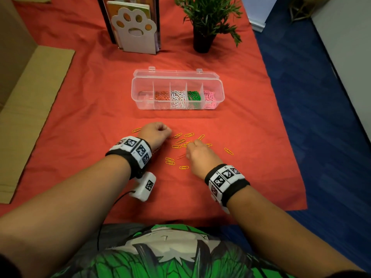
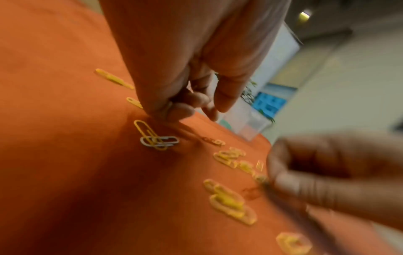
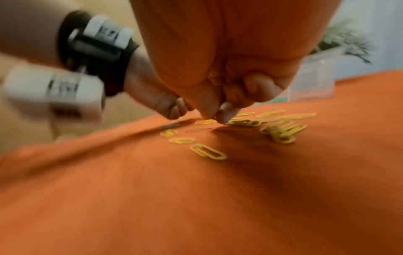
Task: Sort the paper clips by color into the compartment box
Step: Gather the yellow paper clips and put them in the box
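Note:
The clear compartment box (image 1: pixel 177 75) stands open mid-table with orange, white, green and pink clips in separate cells; its leftmost cell looks almost bare. Several yellow paper clips (image 1: pixel 180 141) lie loose on the red cloth in front of it. My left hand (image 1: pixel 158 132) is curled, thumb and forefinger (image 2: pixel 174 110) pinched together at the cloth with a thin sliver like a clip between them. A yellow clip crossed with a grey clip (image 2: pixel 158 140) lies just beside it. My right hand (image 1: pixel 197 152) pinches a yellow clip (image 3: pixel 205 121) with its fingertips (image 3: pixel 209 110) on the cloth.
A potted plant (image 1: pixel 202 37) and a paw-shaped book stand (image 1: pixel 133 29) are behind the box. Cardboard (image 1: pixel 30 97) lies along the left edge of the cloth. Blue floor (image 1: pixel 311 117) runs along the right. One lone yellow clip (image 1: pixel 228 151) lies to the right.

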A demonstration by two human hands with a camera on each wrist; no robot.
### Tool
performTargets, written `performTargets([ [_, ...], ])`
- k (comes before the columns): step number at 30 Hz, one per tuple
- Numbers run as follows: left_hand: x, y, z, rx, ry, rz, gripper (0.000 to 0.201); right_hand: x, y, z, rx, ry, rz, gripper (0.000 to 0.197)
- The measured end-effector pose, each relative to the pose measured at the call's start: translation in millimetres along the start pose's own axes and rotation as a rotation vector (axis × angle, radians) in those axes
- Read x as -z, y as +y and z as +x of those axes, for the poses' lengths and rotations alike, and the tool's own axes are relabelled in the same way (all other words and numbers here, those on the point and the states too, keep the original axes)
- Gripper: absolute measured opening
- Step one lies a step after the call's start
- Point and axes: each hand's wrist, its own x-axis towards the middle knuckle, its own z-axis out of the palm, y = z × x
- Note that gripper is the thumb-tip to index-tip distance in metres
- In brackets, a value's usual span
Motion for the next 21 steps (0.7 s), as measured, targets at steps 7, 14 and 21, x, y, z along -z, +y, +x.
performTargets([
  [7,-7.4,-10.9,3.0,-0.323,0.096,0.570,0.021,-3.1,-19.1,3.6,0.104,0.018,-0.201,0.027],
  [14,-4.9,-10.3,0.9,-0.284,0.072,0.544,0.013,-3.8,-24.6,11.9,0.048,0.028,-0.210,0.029],
  [21,23.9,-3.2,-4.8,0.122,-0.039,-0.108,0.022,5.7,-2.8,30.2,-0.147,-0.110,0.373,0.017],
])
